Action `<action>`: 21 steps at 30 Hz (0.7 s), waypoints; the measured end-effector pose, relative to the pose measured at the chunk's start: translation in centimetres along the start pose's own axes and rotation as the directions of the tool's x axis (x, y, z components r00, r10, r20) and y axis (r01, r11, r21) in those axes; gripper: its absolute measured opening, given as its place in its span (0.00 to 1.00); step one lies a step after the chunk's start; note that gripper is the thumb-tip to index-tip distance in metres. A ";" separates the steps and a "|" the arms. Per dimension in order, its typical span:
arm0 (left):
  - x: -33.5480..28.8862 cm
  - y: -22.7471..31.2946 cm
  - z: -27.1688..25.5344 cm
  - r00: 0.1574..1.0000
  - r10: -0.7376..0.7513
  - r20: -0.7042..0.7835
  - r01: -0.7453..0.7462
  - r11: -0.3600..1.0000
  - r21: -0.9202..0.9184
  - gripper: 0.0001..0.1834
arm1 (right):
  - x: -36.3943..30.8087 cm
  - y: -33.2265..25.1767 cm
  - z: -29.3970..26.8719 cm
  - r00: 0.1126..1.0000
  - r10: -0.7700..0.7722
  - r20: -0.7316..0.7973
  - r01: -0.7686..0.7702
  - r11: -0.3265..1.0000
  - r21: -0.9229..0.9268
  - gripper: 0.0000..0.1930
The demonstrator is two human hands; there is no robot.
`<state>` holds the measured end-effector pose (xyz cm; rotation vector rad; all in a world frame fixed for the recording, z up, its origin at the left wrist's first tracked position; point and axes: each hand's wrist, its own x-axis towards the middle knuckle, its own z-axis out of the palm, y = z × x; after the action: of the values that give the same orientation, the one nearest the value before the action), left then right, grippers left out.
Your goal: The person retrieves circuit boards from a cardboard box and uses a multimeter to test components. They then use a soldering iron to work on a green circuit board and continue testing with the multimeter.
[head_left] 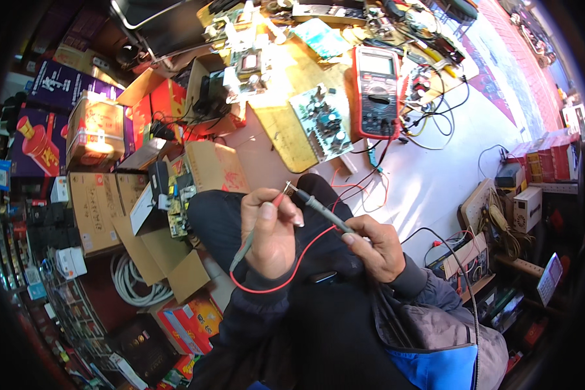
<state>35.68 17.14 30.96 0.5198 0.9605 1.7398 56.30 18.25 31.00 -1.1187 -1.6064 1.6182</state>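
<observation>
Above my lap, my left hand [270, 237] is closed around a red-and-grey test probe [246, 246] with a red lead looping below it. My right hand [378, 249] grips a black-and-grey test probe [320, 208], tilted up to the left. The two probe tips come close together near my left fingers; a small bright metal piece shows there, too small to name, and I cannot tell whether the tips touch. Beyond my knees, a red-framed multimeter [377, 97] lies at the wooden board's right edge, its leads plugged in. A circuit board [324, 123] lies to its left.
The wooden board [276, 133] carries more electronics and tools at its far end. Open cardboard boxes [159, 257], a coil of white cable [136, 281] and stacked cartons [96, 130] crowd the left. A dark cable [458, 260] hangs past my right arm, near shelves of devices.
</observation>
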 end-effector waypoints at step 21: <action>0.8 -0.7 -1.0 0.999 0.036 0.026 -0.038 0.997 0.060 0.12 | 0.0 -1.0 -0.5 0.997 0.025 -0.072 -0.013 0.986 0.168 0.22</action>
<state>35.08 17.59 29.75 0.6003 0.9940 1.7375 56.61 18.57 32.03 -1.0955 -1.3889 1.6699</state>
